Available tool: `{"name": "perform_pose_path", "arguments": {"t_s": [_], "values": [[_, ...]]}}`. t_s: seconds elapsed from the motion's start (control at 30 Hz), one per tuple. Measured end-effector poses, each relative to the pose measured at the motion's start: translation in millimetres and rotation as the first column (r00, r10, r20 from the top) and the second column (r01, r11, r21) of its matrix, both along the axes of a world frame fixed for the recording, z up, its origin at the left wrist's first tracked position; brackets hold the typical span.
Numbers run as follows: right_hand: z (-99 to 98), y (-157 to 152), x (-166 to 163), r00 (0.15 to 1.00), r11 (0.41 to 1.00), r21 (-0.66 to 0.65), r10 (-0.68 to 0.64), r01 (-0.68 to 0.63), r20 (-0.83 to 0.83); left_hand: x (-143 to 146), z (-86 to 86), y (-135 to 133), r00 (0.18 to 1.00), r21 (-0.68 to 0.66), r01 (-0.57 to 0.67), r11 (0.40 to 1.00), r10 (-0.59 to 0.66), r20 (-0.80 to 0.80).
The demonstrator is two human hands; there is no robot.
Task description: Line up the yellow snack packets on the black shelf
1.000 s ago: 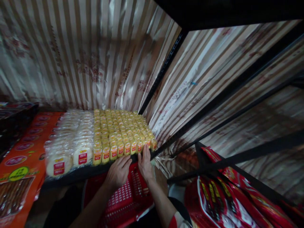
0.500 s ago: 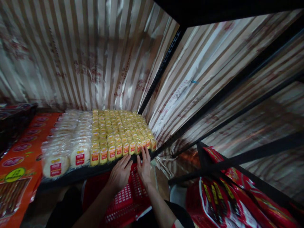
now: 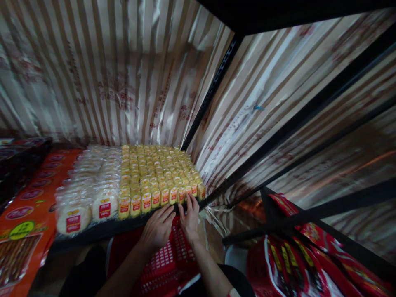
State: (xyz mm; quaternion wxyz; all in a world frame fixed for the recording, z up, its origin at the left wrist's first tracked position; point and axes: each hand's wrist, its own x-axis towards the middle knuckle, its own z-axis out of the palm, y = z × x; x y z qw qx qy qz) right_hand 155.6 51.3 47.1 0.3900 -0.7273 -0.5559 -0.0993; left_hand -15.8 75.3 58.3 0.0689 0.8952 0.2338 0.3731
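Rows of small yellow packs [image 3: 157, 173] with red labels fill the right part of a dark shelf [image 3: 102, 231]. My right hand [image 3: 189, 216] has its fingertips on the front packs at the shelf's right end, fingers spread, holding nothing. My left hand [image 3: 157, 229] rests at the shelf's front edge just below the yellow packs, fingers extended and loosely together, empty. Beside the yellow packs, to the left, lie rows of white round packs [image 3: 89, 185] with red labels.
A red plastic basket [image 3: 167, 264] sits below my hands. Orange flat boxes [image 3: 24, 206] lie at the left, red bags [image 3: 293, 260] on a lower right shelf. Striped foil sheeting [image 3: 123, 74] lines the back and side. Black frame bars [image 3: 278, 123] cross the right.
Both hands stay at the front edge by the yellow packs. The left hand has slid slightly right toward the right hand. The view has shifted a little.
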Motion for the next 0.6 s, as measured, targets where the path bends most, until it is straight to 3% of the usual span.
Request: {"name": "perform_pose_path", "arguments": {"t_s": [0.37,0.6], "values": [[16.3,-10,-4,0.996,0.995,0.039,0.095,-0.095,0.002,-4,1.7,-7,0.991,-0.025,-0.095,0.995,0.092,-0.094],[7.8,-14,-5,0.965,0.972,-0.022,0.236,-0.235,0.113,-8,3.5,-25,0.986,-0.076,-0.158,0.985,0.153,-0.063]]}}
